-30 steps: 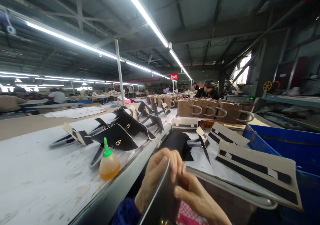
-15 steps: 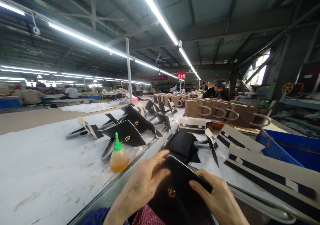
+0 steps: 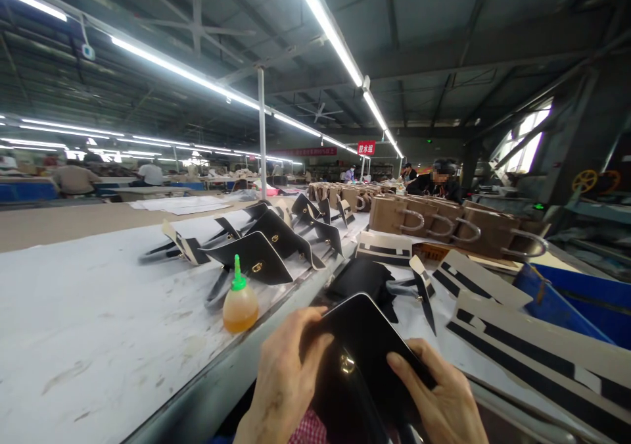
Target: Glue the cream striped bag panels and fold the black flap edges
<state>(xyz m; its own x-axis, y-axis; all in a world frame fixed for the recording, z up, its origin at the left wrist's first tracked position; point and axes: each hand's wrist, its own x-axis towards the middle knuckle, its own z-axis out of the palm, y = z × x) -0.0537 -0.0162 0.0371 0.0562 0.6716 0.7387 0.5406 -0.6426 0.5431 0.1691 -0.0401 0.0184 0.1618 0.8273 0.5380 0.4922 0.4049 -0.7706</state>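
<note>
A black bag panel (image 3: 367,342) with a small gold clasp is held up at the near edge of the table. On its left edge my left hand (image 3: 286,375) is closed, thumb on the front face and fingers going behind. My right hand (image 3: 438,388) grips the right edge the same way, thumb in front. A dark strap hangs below the clasp. The panel's lower end runs out of view. Left of my hands, a squeeze bottle (image 3: 240,309) with a green nozzle holds amber liquid. Folded black material (image 3: 362,279) lies just beyond the panel.
Several black bag panels (image 3: 263,256) with gold clasps stand on the white-covered table (image 3: 98,312). Beige panels (image 3: 522,342) with black strips lie at right, near a blue bin (image 3: 586,293). Brown bags (image 3: 444,220) with wrapped handles line the back; a person (image 3: 441,181) is behind them.
The black panel has tilted and risen slightly, showing more of its top edge and a strap under the clasp. Both hands keep their grip. The view has shifted a little.
</note>
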